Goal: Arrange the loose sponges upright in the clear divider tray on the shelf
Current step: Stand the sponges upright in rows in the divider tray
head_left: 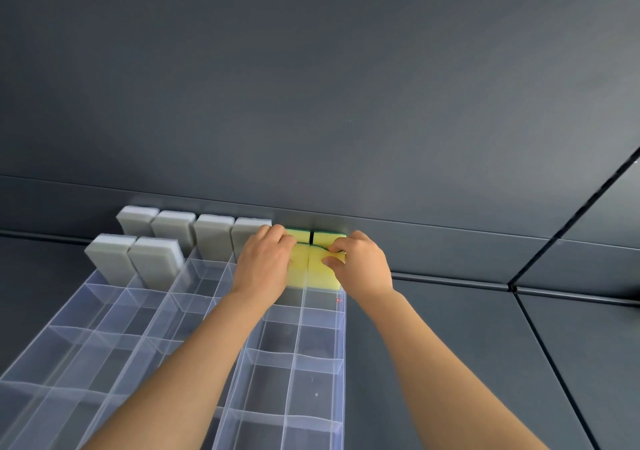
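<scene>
Upright yellow sponges (323,276), green-topped, side by side

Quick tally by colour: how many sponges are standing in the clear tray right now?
Grey sponges: 6
Yellow-and-green sponges: 4 (the back two show only green tops)
Total: 10
</scene>
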Demonstrator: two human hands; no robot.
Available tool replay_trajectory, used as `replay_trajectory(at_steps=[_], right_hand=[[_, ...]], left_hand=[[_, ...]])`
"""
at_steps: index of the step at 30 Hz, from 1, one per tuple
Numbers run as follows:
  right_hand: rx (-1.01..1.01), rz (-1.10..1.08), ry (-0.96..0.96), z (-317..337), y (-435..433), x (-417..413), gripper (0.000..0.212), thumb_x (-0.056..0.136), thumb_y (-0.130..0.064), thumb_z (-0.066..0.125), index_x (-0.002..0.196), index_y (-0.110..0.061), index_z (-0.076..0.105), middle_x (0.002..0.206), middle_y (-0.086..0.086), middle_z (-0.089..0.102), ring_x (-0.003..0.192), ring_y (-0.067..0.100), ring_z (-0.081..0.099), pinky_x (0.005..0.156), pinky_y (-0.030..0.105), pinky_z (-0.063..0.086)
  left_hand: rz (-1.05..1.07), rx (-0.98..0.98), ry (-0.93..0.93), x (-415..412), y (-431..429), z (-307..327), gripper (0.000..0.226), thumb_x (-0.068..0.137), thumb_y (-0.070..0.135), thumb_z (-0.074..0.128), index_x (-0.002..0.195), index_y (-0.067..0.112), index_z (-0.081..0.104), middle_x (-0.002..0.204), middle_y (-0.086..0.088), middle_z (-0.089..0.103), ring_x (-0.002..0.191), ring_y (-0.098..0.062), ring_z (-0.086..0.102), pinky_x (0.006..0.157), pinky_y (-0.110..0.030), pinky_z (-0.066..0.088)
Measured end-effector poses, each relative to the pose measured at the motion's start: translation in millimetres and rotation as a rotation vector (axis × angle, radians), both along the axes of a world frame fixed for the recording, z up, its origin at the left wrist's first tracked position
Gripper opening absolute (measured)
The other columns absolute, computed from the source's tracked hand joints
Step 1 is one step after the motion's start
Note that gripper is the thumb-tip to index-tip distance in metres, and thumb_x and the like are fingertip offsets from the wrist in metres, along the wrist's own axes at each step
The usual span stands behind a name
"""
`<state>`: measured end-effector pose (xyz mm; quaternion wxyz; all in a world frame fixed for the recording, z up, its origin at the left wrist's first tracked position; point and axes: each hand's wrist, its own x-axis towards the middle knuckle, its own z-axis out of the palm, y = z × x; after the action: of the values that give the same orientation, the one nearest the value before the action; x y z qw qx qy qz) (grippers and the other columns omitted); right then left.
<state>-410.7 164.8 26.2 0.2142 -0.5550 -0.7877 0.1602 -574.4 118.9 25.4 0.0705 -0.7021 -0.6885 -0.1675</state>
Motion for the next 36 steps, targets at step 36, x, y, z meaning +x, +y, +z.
replay_trajectory(at_steps=[36], right_hand=[[0.130,-0.104,-0.166,-19,-55,53,0.044,0.093,-0.026,0.054,0.135,-0.016,0.045,0.136,0.001,0.048,0.132,0.021,0.036,0.100,0.031,0.036]], left_hand=[[-0.090,0.018,0.098,23,-21,5,0.037,0.087,0.015,0.059,0.124,0.014,0.059,0.132,-0.004,0.053,0.124,-0.024,0.044,0.096,-0.038,0.035]])
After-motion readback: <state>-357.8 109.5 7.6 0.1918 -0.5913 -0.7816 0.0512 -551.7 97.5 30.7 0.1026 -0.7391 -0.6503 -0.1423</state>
